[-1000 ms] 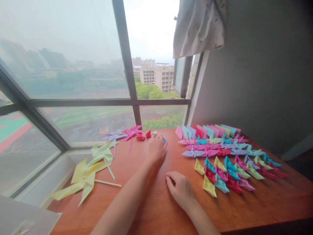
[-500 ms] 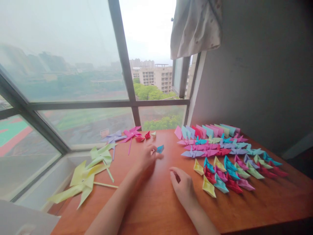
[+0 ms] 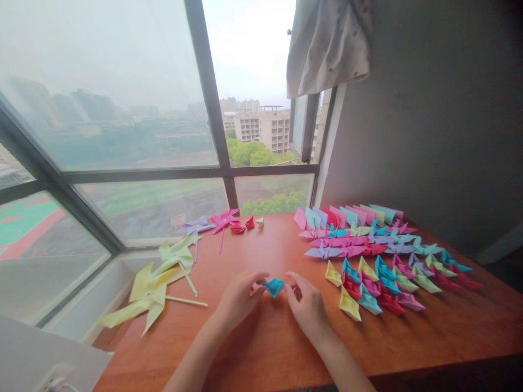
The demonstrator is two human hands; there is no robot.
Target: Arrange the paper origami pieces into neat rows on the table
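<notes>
One blue paper boat point(image 3: 274, 287), small, folded, pointed ends

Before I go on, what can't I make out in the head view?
- Blue boat, head view: left end partly hidden by the left hand.
- Right hand, head view: contact with the boat too small to tell.
- Pale paper, head view: too small to tell its folds.
- Curtain, head view: cut off by the top edge.
</notes>
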